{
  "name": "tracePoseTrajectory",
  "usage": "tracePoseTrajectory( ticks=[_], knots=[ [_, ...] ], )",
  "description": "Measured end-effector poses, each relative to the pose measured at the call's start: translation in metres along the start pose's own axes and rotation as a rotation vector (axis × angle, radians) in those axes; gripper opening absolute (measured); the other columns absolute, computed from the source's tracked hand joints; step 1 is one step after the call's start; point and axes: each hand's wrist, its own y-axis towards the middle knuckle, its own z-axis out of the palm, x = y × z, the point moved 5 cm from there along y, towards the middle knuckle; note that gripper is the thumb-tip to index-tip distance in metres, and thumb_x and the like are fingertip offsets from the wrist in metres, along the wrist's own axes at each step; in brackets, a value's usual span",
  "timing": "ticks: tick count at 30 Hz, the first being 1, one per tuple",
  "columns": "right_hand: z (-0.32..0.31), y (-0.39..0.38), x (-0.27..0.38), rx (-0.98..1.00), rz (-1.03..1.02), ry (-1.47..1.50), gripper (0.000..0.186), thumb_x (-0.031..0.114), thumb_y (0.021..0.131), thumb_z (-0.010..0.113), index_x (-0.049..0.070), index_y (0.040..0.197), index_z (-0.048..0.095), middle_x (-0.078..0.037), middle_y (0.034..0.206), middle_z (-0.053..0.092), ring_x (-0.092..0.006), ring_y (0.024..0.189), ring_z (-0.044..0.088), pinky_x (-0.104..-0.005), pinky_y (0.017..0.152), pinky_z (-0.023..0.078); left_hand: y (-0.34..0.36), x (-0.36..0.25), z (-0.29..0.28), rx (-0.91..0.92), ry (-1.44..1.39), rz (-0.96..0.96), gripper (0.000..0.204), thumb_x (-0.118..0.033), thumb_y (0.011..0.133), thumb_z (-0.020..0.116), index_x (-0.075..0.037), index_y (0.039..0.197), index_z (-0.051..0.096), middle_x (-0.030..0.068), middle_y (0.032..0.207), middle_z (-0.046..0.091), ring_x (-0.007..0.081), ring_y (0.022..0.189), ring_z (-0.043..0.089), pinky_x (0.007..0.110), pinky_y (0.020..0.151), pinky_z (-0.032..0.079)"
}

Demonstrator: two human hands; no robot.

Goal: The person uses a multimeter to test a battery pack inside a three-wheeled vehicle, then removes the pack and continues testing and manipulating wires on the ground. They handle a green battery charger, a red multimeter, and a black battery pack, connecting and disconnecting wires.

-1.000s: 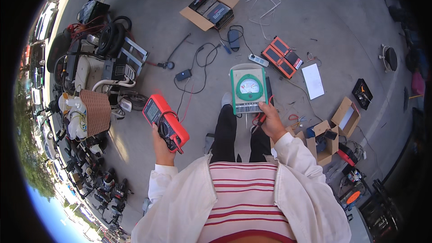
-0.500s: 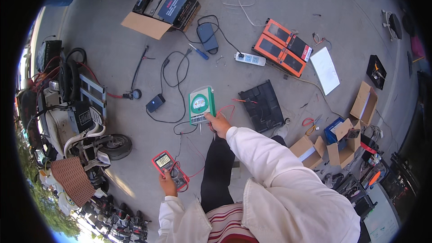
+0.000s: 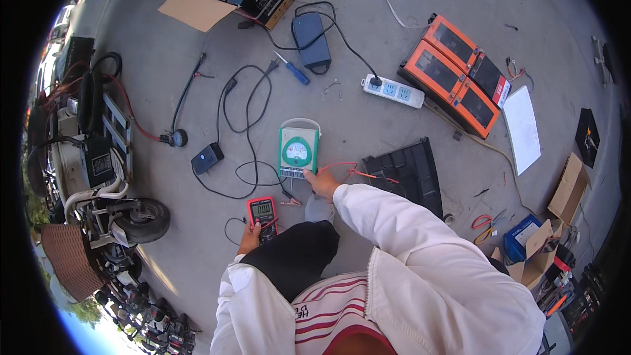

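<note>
My right hand (image 3: 321, 183) grips the lower edge of a green-and-cream analog meter (image 3: 297, 149) with a handle, down near the concrete floor. My left hand (image 3: 250, 238), lower and further left beside my dark-trousered leg, grips a red digital multimeter (image 3: 261, 211), its screen face up. Red and black leads and clips run around both meters. Right of the green meter lies a black plastic tray (image 3: 414, 167) with thin leads over it. Above are a blue screwdriver (image 3: 298, 73), a dark charger (image 3: 311, 39) and a white power strip (image 3: 393, 93).
An orange battery pack (image 3: 449, 75), a white board (image 3: 523, 129), scissors (image 3: 482, 224) and open cartons (image 3: 566, 190) lie to the right. A carton of dark boxes (image 3: 197, 10) is at the top. A scooter (image 3: 105, 174) and a wicker basket (image 3: 69, 256) stand on the left.
Both hands have moved down toward the floor with the meters, and the view has tilted forward and closer, showing more of the black tray beside the green meter.
</note>
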Motion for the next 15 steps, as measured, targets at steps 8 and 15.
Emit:
tracePoseTrajectory(
  ticks=[8,15],
  knots=[
    [-0.09,-0.103,0.096,0.534,-0.185,-0.367,0.051,0.048,0.099,0.055,-0.001,0.112,0.062,-0.009,0.093,0.063,-0.0167,0.082,0.064,-0.0316,0.066,0.056,0.028,-0.018,-0.023,-0.342,0.842,-0.299,0.026,-0.021,0.093,0.058,-0.001,0.107,0.067,0.0218,0.103,0.07,0.0317,0.098,0.068,0.042,0.087,0.053],
    [-0.262,-0.113,0.143,0.02,-0.524,-0.011,0.039,0.034,0.099,0.055,-0.004,0.102,0.064,-0.009,0.087,0.065,-0.0169,0.074,0.064,-0.031,0.064,0.053,-0.018,-0.463,-0.001,-0.868,0.544,1.014,0.033,-0.008,0.099,0.05,0.008,0.127,0.056,0.0255,0.127,0.061,0.0339,0.118,0.06,0.039,0.102,0.045]
  ],
)
